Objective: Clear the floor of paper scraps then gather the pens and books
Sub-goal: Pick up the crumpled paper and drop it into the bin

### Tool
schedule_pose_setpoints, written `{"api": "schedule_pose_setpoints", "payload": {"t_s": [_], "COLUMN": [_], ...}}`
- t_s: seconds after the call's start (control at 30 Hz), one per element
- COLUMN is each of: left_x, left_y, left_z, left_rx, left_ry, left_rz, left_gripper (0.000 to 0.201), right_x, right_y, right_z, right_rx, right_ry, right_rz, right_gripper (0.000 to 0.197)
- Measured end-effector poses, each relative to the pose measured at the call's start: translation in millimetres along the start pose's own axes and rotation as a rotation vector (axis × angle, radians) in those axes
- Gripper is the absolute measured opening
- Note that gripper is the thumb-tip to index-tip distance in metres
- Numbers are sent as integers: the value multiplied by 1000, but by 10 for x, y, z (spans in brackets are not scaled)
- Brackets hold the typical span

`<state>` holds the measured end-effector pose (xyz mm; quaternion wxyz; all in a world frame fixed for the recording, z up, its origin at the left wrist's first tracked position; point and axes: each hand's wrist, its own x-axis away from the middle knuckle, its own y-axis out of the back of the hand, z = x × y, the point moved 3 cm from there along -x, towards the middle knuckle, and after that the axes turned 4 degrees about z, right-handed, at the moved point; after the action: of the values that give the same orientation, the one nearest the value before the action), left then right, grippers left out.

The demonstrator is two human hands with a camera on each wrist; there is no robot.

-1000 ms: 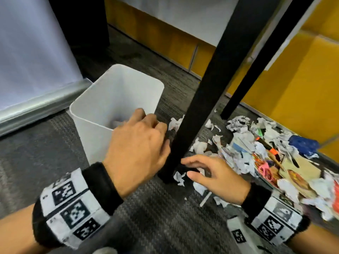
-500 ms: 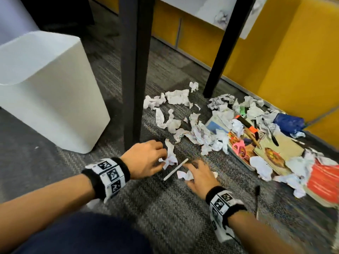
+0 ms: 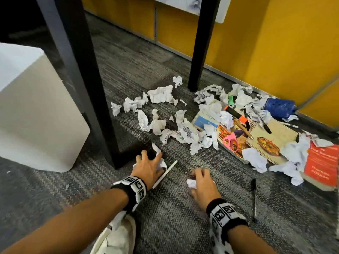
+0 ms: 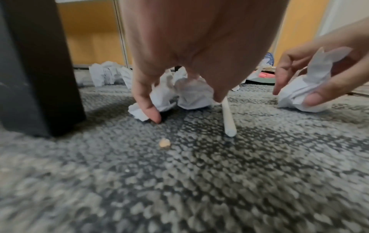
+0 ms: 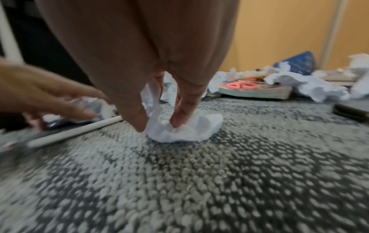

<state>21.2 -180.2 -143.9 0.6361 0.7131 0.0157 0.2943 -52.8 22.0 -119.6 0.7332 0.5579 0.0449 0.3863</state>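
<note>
Left hand [image 3: 148,166], right hand [image 3: 202,186] palms down, grips pinching.

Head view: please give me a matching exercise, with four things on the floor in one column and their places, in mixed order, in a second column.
1. pink plastic scissors
2. white plastic waste bin
3. thin white stick
4. blue mesh holder

A. by the yellow wall
B. between left hand and right hand
C. on the illustrated book
D. left of the near black table leg

Pairs: 1-C, 2-D, 3-B, 4-A
</note>
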Motion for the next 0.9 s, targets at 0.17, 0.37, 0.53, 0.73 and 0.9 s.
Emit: {"api": "schedule_pose_setpoints", "payload": {"t_s": [0.17, 0.37, 0.53, 0.73, 0.9], "left_x": [-145, -520, -759, -1086, -1392], "left_y": [172, 843, 1191, 1238, 911], "left_z": [47, 81, 172, 34, -25], "left_rx": [34, 296, 573, 726, 519], "left_ry": [-2, -28, 95, 63, 183], "left_rz": [-37, -210, -266, -293, -68], "left_gripper": [49, 42, 31, 46, 76], "right_x": [-28, -293, -718, -1236, -1433], "right_y": [147, 792, 1222, 1153, 822], "right_z": [-173, -102, 240, 252, -36], "right_rx": [199, -92, 59, 102, 128], "right_ry": [-15, -24, 61, 49, -62], "right_rz": [73, -132, -310, -179, 7], "right_gripper": [36, 29, 25, 48, 81]}}
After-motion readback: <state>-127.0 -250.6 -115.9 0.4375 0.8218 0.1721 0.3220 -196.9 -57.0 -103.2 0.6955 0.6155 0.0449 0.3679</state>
